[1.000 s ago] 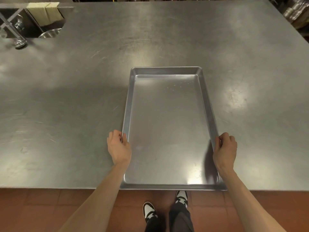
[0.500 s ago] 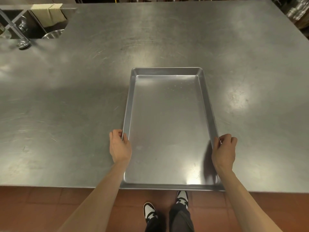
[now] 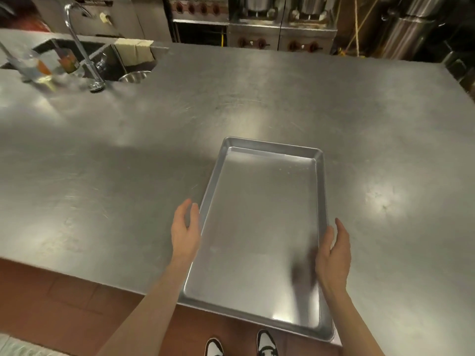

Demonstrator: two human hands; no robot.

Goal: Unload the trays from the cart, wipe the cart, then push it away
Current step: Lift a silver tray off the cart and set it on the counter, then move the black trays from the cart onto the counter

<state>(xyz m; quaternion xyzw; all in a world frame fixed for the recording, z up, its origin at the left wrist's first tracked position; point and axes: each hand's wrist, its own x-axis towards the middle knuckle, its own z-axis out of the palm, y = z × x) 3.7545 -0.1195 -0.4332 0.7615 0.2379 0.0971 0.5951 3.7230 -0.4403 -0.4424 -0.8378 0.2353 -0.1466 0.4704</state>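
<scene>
Steel kitchen counter (image 3: 257,104), built-in sink (image 3: 108,60) far left with a round metal bowl (image 3: 133,76) in it. Shallow rectangular aluminium sheet tray (image 3: 259,227) lies flat at the counter's near edge, nothing in it. Left hand (image 3: 185,231) and right hand (image 3: 334,255) flank its long sides, fingers straight, gripping nothing.

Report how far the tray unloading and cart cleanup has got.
Done: one empty metal tray lies on the steel counter, its near end overhanging the edge. In hand: nothing gripped; the left hand and right hand flank the tray's long sides with fingers straight. Left: the cart is out of view, so any remaining trays, the wiping and pushing it away cannot be confirmed as done.
</scene>
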